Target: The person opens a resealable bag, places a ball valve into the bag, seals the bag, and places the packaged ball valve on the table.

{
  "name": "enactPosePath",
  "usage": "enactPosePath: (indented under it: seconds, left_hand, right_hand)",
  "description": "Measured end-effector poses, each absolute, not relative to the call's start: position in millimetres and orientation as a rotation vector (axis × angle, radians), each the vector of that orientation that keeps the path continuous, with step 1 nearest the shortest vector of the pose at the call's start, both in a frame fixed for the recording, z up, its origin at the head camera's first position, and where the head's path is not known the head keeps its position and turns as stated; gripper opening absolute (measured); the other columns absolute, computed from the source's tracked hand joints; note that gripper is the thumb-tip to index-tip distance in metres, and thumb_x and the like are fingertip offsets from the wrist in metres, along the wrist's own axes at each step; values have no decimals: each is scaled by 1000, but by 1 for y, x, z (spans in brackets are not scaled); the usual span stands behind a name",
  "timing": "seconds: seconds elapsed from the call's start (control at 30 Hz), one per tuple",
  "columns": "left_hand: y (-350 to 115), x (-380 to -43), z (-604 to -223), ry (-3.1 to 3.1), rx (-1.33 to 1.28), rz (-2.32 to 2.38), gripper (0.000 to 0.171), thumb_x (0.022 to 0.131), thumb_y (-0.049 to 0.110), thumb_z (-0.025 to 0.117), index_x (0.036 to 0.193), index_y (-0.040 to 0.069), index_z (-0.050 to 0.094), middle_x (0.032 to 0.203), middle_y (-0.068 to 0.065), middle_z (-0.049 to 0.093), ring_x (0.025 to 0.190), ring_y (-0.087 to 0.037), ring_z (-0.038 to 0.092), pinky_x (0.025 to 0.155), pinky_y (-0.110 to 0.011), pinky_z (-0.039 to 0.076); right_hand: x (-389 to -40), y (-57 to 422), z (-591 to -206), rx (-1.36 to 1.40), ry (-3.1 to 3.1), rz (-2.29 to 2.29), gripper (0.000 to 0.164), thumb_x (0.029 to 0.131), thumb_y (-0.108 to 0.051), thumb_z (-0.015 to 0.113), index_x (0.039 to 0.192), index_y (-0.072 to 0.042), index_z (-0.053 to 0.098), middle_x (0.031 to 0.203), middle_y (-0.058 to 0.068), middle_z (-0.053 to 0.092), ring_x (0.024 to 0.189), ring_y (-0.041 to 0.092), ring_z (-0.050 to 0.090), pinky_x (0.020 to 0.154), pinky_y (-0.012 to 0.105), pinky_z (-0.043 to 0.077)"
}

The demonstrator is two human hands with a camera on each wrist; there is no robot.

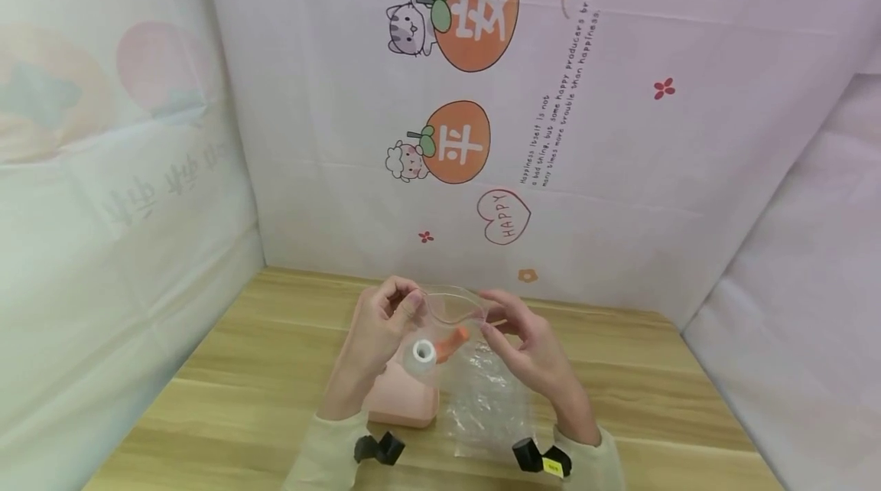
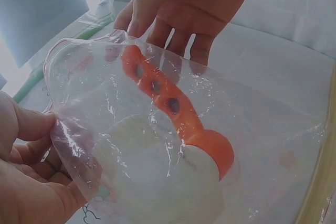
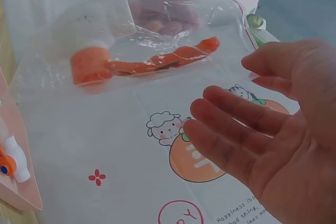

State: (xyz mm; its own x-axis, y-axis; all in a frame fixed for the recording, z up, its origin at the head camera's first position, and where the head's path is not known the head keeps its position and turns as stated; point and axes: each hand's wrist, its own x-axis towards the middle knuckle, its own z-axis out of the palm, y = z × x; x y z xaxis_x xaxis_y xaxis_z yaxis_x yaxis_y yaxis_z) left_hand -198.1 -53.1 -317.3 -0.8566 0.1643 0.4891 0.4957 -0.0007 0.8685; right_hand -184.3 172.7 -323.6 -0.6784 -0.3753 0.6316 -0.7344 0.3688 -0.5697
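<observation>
My left hand pinches one side of the mouth of a clear zip bag between thumb and fingers. At the other side of the mouth, my right hand pinches the edge with thumb and forefinger, its other fingers spread loosely. The mouth gapes between the hands. Inside the bag lies an orange handle with several dark oval spots, joined to a wide orange collar. A pale rounded body adjoins the collar, blurred by the plastic. The head view shows a white ring-shaped end beside the orange part.
Under the hands, a pink tray sits on the wood-grain table; a small white and orange item shows in it. Right of the tray lies crinkled clear plastic. Printed white cloth hangs behind and at both sides.
</observation>
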Motion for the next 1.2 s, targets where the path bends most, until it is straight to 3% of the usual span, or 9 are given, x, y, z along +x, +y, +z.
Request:
enactPosePath:
  seconds: [0.3, 0.43, 0.57, 0.67, 0.77, 1.0, 1.2]
  left_hand:
    - [-53, -201, -319, -2027, -696, -1950, 8, 92, 4, 54, 91, -2, 58, 83, -20, 61, 72, -33, 58, 62, -30, 53]
    - [-52, -209, -325, -1998, -694, -1950, 9, 91, 4, 55, 91, -4, 58, 82, -21, 60, 71, -31, 58, 62, -30, 53]
    - [-52, -213, -332, -1977, -679, -1974, 9, 91, 5, 55, 89, -4, 57, 80, -21, 59, 71, -25, 57, 62, -29, 53]
    - [-53, -207, -325, -2013, -671, -1938, 8, 91, 4, 55, 89, -3, 57, 80, -20, 59, 72, -29, 57, 62, -31, 52]
    - [-55, -202, -320, -2035, -693, -1871, 7, 91, 2, 56, 88, -4, 58, 80, -20, 61, 72, -30, 58, 61, -28, 51]
    - [-58, -209, -324, -1923, -908, -1728, 5, 88, -6, 56, 85, -11, 56, 73, -22, 59, 63, -6, 52, 53, -19, 46]
    - [-57, -211, -324, -1912, -1009, -1629, 4, 89, -8, 52, 85, -9, 52, 70, -12, 57, 57, -9, 49, 49, -19, 43]
  right_hand:
    - [-199, 185, -342, 1058, -2232, 1113, 34, 87, 4, 58, 118, -10, 59, 105, 7, 66, 85, 13, 64, 63, 21, 53]
    - [-197, 188, -341, 1145, -2260, 1115, 30, 86, 3, 58, 114, -8, 61, 103, 5, 67, 81, 11, 64, 62, 22, 53]
    - [-194, 189, -341, 1252, -2316, 1124, 24, 87, -7, 63, 111, -7, 61, 98, 6, 67, 82, 11, 64, 70, 26, 54]
    - [-194, 187, -341, 1254, -2334, 1120, 19, 86, -12, 65, 105, -8, 63, 92, 1, 67, 80, 7, 63, 69, 25, 54]
    - [-198, 185, -341, 1194, -2306, 1120, 11, 86, -9, 66, 97, -9, 65, 87, -1, 67, 75, 6, 63, 65, 24, 54]
    - [-195, 186, -335, 1091, -2200, 1120, 14, 82, 6, 64, 90, -5, 64, 81, 8, 67, 70, 9, 62, 62, 22, 53]
    - [-184, 184, -317, 1115, -2114, 1102, 19, 77, 16, 63, 87, 0, 63, 79, 10, 66, 66, 10, 58, 59, 16, 50]
